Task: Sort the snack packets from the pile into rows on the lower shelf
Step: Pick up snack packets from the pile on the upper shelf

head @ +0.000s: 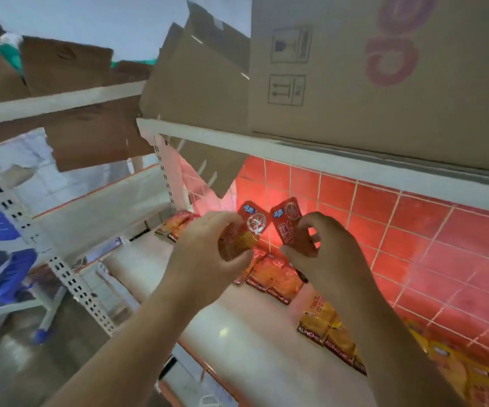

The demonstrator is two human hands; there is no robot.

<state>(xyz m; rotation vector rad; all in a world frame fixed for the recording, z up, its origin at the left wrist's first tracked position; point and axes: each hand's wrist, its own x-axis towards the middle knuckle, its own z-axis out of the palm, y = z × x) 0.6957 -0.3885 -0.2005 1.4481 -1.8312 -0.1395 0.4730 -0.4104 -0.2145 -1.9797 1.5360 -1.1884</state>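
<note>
Brown cardboard filled the upper right of the frame, a big printed carton (384,83) sitting on the white upper shelf rail (311,155). Beneath it ran the red tiled back wall (419,230), and in front of that the pale, glossy lower shelf (237,336) stretched from centre to bottom.

Along the wall side of that shelf lay flat snack packets. A yellow-orange heap (469,377) sat in the lower right corner, an orange row (325,327) came just left of it, a red row (275,280) lay below my hands, and a few red ones (175,224) lay further off at centre left.

Both my hands hovered above the shelf at mid-frame. My left hand (205,245) had its fingers curled round a red foil packet with a round silver emblem (249,227). My right hand (325,248) pinched a second red packet with gold lettering (288,223) between thumb and fingertips. The two packets stood upright, almost touching at their top corners.

I judged I was mid-sort, comparing the pair before placing them. Next they would need lowering onto the red row, laid flat, edges squared to their neighbours, without nudging the packets already there.
</note>
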